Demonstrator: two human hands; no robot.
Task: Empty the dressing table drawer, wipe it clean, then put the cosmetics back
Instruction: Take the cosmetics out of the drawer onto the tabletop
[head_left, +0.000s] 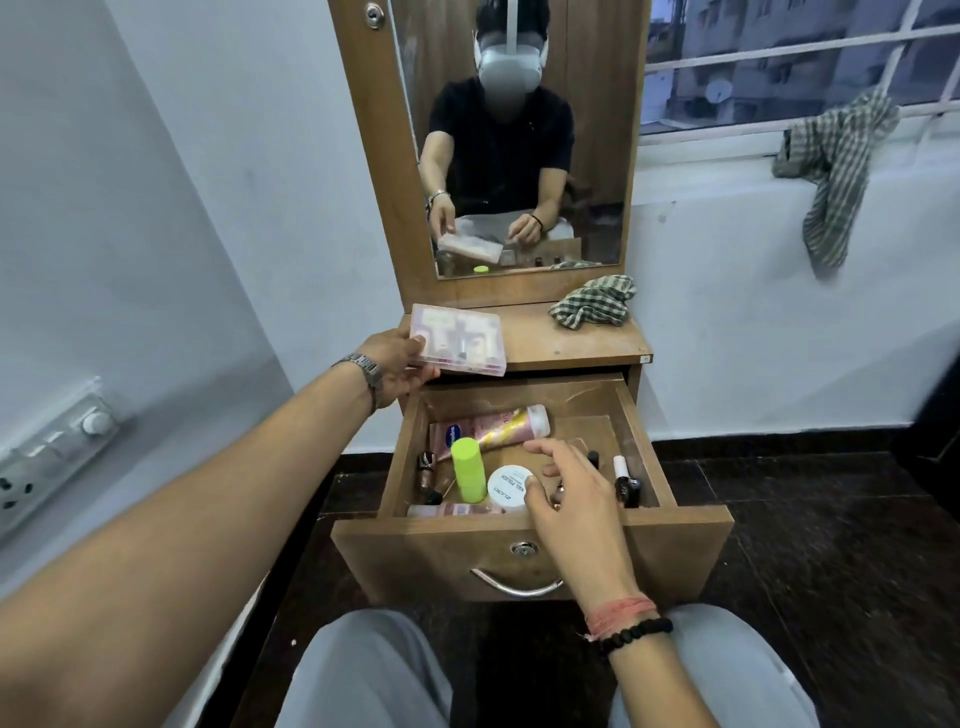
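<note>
Drawer: one drawer (530, 551) is pulled out from under the counter (571, 340), its front at 6 o'clock.
Hands: two are seen. The left hand (400, 371) is clamped on one edge of a flat clear palette case (460, 340), held above the counter's 9 o'clock corner, its long axis running 9 to 3 o'clock. The right hand (563, 486) is held over the drawer with fingers spread apart and loosely bent; whether anything is touched cannot be told.
Tubes: one pink tube (493, 428) is laid at the drawer's 12 o'clock end, its cap toward 3 o'clock. A second pink item is laid along the 6 o'clock wall.
Bottle: one lime-green bottle (467, 470) is stood near the middle.
Jar: one white round jar (509, 486) is set just beside the bottle, at its 3 o'clock.
Small bottles: several dark ones are placed at the 9 and 3 o'clock walls; the count cannot be told.
Cloths: two checked cloths, one (595, 301) on the counter at 1 o'clock, one (836, 171) hung on the window ledge.
</note>
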